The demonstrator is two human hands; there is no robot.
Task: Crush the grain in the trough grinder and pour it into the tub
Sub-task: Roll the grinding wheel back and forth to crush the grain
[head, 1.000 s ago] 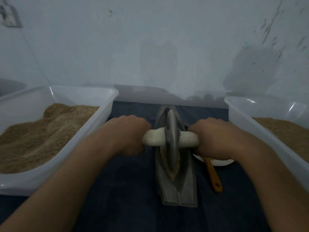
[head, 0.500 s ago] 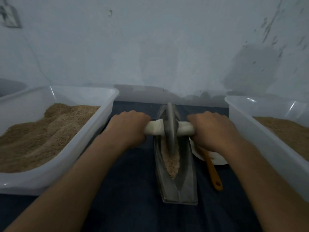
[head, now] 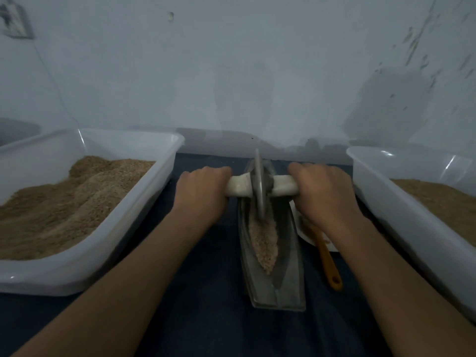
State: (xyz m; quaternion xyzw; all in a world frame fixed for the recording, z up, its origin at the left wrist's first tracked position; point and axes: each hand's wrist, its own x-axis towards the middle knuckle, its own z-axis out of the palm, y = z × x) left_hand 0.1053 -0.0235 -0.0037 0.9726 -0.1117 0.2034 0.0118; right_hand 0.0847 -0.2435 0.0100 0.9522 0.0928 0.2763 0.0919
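Both grips (head: 202,191) (head: 323,193) hold wheel (head: 259,186) between tubs (head: 144,199).

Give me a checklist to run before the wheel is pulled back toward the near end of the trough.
1. Left hand grips the handle: ok.
2. Right hand grips the other end: ok.
3. Wheel sits in the trough: ok.
4. Grain lies in the wheel's path: ok.
5. Spoon lies outside the trough: ok.
6. Grain fine enough for pouring: cannot tell.
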